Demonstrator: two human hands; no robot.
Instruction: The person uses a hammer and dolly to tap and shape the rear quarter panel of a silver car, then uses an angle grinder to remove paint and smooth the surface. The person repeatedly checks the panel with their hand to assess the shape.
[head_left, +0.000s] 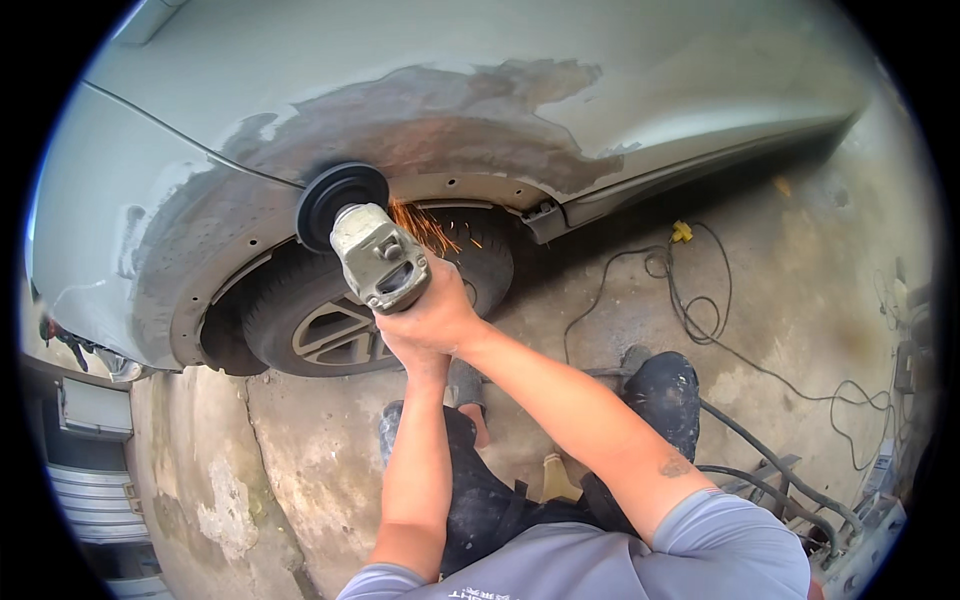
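Note:
Both my hands are closed round an angle grinder [380, 250], my right hand [447, 305] wrapped about its body and my left hand [402, 335] just below, partly hidden by the tool and the other hand. Its round black disc [322, 205] rests at the edge of the wheel arch on a grey car's body panel [450, 45]. Orange sparks [425, 228] fly off to the right of the disc. Around the arch, a wide patch of sanded surface [440, 115] shows dull grey and brown. The tyre and spoked wheel [340, 335] sit below.
A dark cord [720, 345] loops over the stained concrete floor [280, 450], with a yellow connector [682, 232] on it. Thick black hoses [760, 450] run at the lower right. My bent knee [665, 395] is near the wheel. Metal shutters [95, 505] stand at the lower left.

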